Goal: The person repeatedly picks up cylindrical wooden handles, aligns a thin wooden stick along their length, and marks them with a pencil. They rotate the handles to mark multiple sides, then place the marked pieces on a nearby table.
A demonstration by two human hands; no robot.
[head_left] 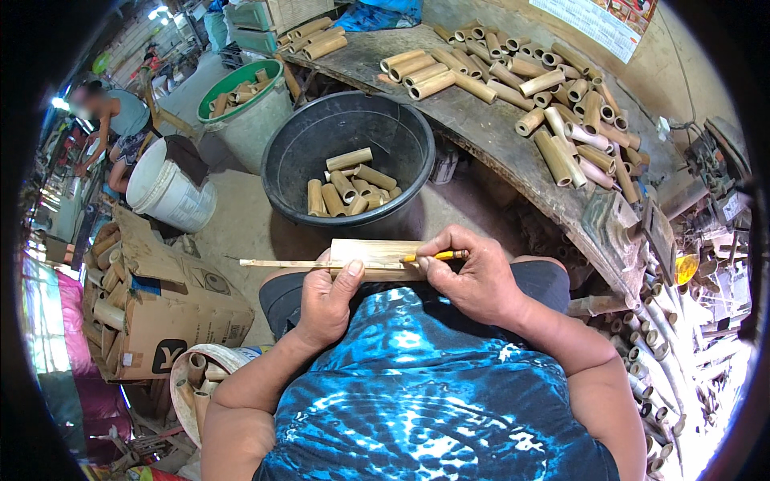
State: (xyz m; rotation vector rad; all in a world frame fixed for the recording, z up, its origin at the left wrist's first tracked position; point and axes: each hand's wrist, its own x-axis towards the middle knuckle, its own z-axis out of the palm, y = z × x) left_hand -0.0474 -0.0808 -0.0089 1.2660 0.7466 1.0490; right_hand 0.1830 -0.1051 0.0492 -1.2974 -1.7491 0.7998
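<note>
A straw-coloured bamboo piece (373, 251), lengthwise-streaked, is held above the lap at the dial's centre. Together with a thin stick (281, 263) projecting towards nine o'clock, it is clamped in the grip of the left hand (327, 301); a yellow pencil (439, 256) is pinched in that of the right hand (479, 276), at three o'clock. Print is borne by a carton (188, 317) at eight o'clock and a calendar (589, 26) past one, cut off above. The left fingertips are hidden.
</note>
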